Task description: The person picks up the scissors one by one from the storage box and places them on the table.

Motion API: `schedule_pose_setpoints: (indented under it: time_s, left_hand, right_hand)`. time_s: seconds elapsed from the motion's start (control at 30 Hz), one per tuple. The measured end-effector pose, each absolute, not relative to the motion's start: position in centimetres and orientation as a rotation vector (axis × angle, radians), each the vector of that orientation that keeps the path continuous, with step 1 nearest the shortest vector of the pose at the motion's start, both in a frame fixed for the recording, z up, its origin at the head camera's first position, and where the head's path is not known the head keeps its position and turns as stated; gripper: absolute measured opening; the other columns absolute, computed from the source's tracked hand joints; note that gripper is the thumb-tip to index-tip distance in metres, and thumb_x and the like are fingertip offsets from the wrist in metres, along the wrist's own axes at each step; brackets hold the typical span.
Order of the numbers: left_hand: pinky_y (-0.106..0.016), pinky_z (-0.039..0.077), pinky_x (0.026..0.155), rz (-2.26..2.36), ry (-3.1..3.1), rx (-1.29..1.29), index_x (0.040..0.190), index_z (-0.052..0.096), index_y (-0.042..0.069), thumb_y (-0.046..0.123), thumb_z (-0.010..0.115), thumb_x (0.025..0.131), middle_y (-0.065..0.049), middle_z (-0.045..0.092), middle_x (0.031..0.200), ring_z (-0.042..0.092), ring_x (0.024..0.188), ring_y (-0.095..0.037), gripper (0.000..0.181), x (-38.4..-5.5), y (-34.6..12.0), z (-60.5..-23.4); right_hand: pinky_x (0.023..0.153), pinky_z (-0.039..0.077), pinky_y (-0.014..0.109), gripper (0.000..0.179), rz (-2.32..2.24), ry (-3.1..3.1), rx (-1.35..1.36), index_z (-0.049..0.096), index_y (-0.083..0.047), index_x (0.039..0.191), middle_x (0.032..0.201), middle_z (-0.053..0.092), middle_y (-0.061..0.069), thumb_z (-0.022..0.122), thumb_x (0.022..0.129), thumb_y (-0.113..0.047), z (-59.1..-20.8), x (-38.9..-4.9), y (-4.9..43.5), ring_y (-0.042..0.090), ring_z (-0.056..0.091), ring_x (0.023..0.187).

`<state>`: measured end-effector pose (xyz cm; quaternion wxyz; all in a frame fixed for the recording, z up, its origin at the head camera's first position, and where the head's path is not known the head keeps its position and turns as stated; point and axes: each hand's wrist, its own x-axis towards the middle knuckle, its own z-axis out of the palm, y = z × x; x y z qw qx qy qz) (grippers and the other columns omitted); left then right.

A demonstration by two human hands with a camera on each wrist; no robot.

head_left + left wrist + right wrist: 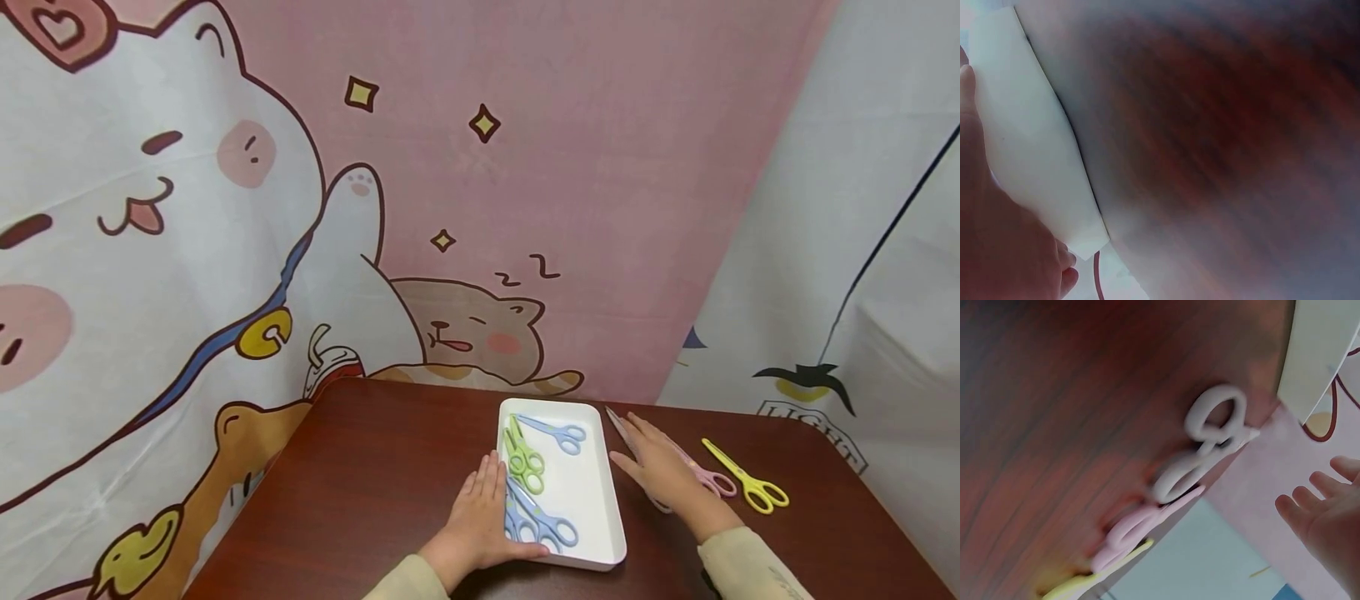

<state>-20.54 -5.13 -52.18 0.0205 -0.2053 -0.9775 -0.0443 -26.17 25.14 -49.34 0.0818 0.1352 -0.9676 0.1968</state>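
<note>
My left hand (478, 517) lies with straight fingers along the left wall of a white tray (596, 500), its thumb across the near edge. The left wrist view shows the hand against the tray's side wall (1035, 137). Inside the tray are blue scissors (562, 432) at the far end, green scissors (525, 458) along the left, and more blue scissors (551, 523) at the near end, partly hidden by my hand. Over grey scissors (1196, 422) right of the tray hovers my right hand (660, 462), fingers extended, apart from them in the right wrist view.
Pink scissors (712, 481) lie beside the grey pair, and yellow scissors (748, 482) farther right. All rest on a dark reddish-brown table (390, 475). A cartoon-printed cloth (600, 208) hangs behind the table's far edge.
</note>
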Motion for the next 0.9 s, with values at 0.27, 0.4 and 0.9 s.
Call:
schedule_pose_setpoints:
  time_s: [0.27, 0.4, 0.9]
  left_hand:
    - [-0.041, 0.026, 0.114, -0.162, -3.05, -0.641, 0.149, 0.022, -0.001, 0.096, 0.036, 0.058, -0.019, 0.017, 0.157, 0.018, 0.145, -0.029, 0.133, -20.6, -5.2, -52.2]
    - [-0.041, 0.027, 0.113, -0.156, -3.043, -0.647, 0.149, 0.022, -0.001, 0.096, 0.036, 0.058, -0.019, 0.017, 0.157, 0.018, 0.145, -0.029, 0.133, -20.6, -5.2, -52.3]
    - [-0.041, 0.028, 0.113, -0.117, -3.041, -0.642, 0.149, 0.022, 0.0, 0.097, 0.033, 0.058, -0.019, 0.017, 0.157, 0.019, 0.145, -0.028, 0.133, -20.7, -5.2, -52.3]
  right_hand:
    - [0.105, 0.026, 0.064, 0.074, 0.547, -2.897, 0.429, 0.035, 0.004, 0.143, 0.149, 0.03, 0.026, 0.063, 0.089, -0.038, -49.9, -27.7, 22.4, 0.047, 0.026, 0.136]
    - [0.105, 0.027, 0.062, 0.072, 0.501, -2.878, 0.473, 0.037, 0.004, 0.141, 0.148, 0.031, 0.028, 0.066, 0.087, -0.035, -50.2, -28.3, 21.4, 0.047, 0.027, 0.136]
    - [0.108, 0.02, 0.063, 0.076, 0.485, -2.968, 0.546, 0.029, 0.001, 0.146, 0.154, 0.018, 0.027, 0.061, 0.09, -0.04, -50.2, -29.7, 18.3, 0.05, 0.018, 0.139]
